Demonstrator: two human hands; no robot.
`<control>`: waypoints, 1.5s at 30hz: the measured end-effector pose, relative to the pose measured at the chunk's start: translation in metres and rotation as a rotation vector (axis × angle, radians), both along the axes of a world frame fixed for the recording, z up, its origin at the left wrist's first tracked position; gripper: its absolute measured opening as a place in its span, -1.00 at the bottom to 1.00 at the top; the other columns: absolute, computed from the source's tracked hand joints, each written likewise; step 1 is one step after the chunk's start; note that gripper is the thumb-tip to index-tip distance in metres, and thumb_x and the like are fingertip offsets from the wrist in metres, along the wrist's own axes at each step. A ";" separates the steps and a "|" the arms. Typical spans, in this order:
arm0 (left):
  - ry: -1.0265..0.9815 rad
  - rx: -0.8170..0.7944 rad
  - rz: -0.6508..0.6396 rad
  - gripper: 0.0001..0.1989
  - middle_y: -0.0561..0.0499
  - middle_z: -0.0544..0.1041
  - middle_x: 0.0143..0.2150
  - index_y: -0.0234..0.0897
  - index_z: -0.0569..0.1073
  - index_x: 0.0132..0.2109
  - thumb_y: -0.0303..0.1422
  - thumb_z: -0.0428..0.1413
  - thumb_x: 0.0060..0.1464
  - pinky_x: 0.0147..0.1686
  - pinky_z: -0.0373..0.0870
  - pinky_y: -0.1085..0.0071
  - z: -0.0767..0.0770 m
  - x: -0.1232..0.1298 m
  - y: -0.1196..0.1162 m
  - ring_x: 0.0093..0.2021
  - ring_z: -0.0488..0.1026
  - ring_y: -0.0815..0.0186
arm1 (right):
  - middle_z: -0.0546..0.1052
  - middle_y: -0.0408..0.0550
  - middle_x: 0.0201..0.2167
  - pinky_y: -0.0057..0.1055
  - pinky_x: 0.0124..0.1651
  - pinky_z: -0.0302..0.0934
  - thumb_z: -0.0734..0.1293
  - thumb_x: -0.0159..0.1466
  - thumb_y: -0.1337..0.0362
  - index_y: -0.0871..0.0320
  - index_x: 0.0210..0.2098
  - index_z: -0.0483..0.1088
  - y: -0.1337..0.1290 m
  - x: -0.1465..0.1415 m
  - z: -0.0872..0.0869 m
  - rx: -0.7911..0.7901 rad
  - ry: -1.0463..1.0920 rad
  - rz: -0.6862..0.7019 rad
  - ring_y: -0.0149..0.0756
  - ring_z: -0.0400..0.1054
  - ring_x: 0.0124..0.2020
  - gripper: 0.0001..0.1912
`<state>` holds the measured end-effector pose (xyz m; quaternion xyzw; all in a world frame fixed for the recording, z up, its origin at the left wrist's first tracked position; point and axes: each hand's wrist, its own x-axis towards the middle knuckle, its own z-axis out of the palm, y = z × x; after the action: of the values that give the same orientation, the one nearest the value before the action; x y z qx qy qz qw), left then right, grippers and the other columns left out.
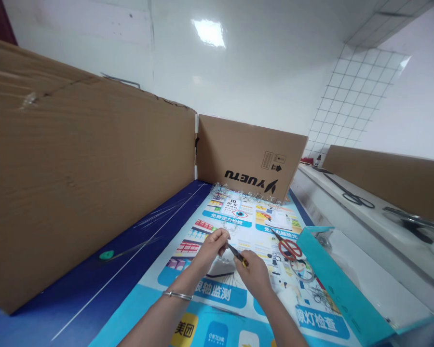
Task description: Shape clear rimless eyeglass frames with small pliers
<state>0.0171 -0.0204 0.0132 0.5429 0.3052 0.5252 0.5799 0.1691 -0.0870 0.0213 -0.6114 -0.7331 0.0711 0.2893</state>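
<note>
Lower centre: right hand [255,272] grips slim black-and-yellow pointed tool [236,252]; left hand [217,242], pinched closed at its tip, probably steadies work; contents indiscernible.

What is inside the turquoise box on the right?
In the box, a greyish bundle lies near the far end, too blurred to identify. The left wall hides part of the bottom; anything there cannot be seen.

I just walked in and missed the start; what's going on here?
A person's right hand holds a yellow-and-black tool, its tip at the pinched left hand. Anything pinched there is too small to tell. Red-handled scissors lie on the printed sheet, near an open box at right.
</note>
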 end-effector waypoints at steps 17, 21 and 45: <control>-0.148 -0.105 -0.038 -0.75 0.13 0.27 -0.55 -0.30 0.29 -0.33 -0.17 -0.01 0.03 -0.68 -0.01 0.63 0.008 -0.002 -0.005 -0.68 0.15 0.58 | 0.35 -0.15 -0.48 -0.52 -0.39 0.01 0.16 0.15 0.18 0.14 -0.46 0.30 0.004 0.001 -0.003 0.024 0.136 -0.010 -0.38 0.21 -0.42 -0.81; -0.123 -0.091 -0.026 -0.75 0.12 0.28 -0.55 -0.30 0.29 -0.32 -0.17 -0.02 0.03 -0.67 0.01 0.62 0.008 -0.001 -0.005 -0.67 0.15 0.57 | 0.35 -0.16 -0.48 -0.52 -0.38 0.01 0.17 0.15 0.18 0.13 -0.46 0.30 0.004 0.001 -0.003 0.025 0.142 -0.004 -0.38 0.21 -0.42 -0.82; 0.170 0.054 0.190 -0.72 0.13 0.29 -0.60 -0.30 0.35 -0.38 -0.15 -0.05 0.01 -0.67 0.03 0.58 0.004 0.005 -0.003 -0.68 0.13 0.51 | 0.38 -0.13 -0.44 -0.51 -0.33 0.04 0.18 0.14 0.22 0.11 -0.41 0.33 0.001 -0.001 -0.003 0.003 0.009 -0.054 -0.35 0.25 -0.36 -0.86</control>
<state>0.0217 -0.0229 0.0168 0.5694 0.3890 0.5379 0.4850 0.1683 -0.0858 0.0184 -0.6302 -0.7151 0.0650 0.2955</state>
